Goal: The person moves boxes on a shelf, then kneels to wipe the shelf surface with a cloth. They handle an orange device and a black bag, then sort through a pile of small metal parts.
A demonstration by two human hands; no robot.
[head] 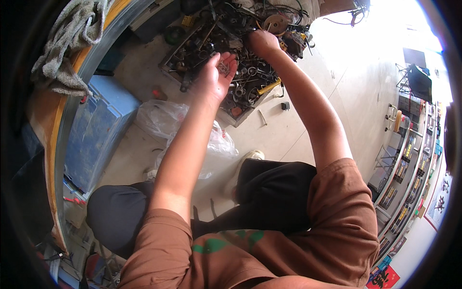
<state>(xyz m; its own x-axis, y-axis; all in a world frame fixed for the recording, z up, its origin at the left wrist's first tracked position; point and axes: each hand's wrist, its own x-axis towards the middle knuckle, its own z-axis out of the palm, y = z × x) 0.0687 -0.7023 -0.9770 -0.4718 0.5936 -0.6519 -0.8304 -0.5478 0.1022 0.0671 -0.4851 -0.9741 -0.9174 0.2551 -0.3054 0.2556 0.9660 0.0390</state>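
Observation:
A shallow tray (231,121) on the floor is heaped with metal rings, bolts, cables and other used parts. Over its near left part, my left hand (218,76) is cupped palm up, holding several small screws or bolts (224,68). My right hand (262,43) reaches into the heap at the far right; its fingers are hidden, so I cannot tell whether they grip anything. Beside that hand lies a brown round disc (275,24). A yellow bar (269,86) rests on the tray's right edge.
Clear plastic bags (166,117) lie on the floor near my feet. To the left stand a blue plastic box (104,126) and a wood-edged bench with a grey towel (72,47). A small black block (285,106) sits right of the tray. Stocked shelves (404,173) line the right side.

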